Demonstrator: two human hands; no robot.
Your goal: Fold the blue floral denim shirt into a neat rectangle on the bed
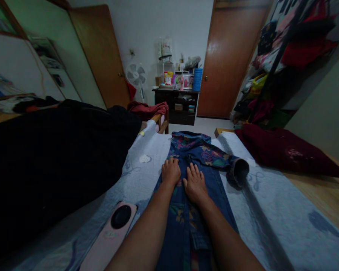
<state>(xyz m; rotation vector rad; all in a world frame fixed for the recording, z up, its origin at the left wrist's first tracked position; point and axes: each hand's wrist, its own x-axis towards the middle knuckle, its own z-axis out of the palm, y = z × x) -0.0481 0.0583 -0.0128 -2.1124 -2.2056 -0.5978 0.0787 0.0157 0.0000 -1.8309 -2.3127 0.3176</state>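
A long blue denim garment [177,222] with a floral print lies spread lengthwise on the bed in front of me, a strip running down its middle. Its right sleeve [214,155] reaches out sideways, and the cuff gapes open. My left hand [171,171] is on the left edge of the cloth with its fingers curled in on it; the fingertips are partly hidden. To the right of the middle strip, my right hand [196,183] lies flat on the fabric, fingers stretched out. A pink phone [110,235] with a large round camera rests beside my left forearm.
Black cloth [59,158] is heaped along the left of the pale blue bedsheet [142,169]. A dark red pillow [285,150] lies at the right. Beyond the bed stand a fan [136,75] and a dark cabinet [176,107]. Clothes [307,49] hang at the far right.
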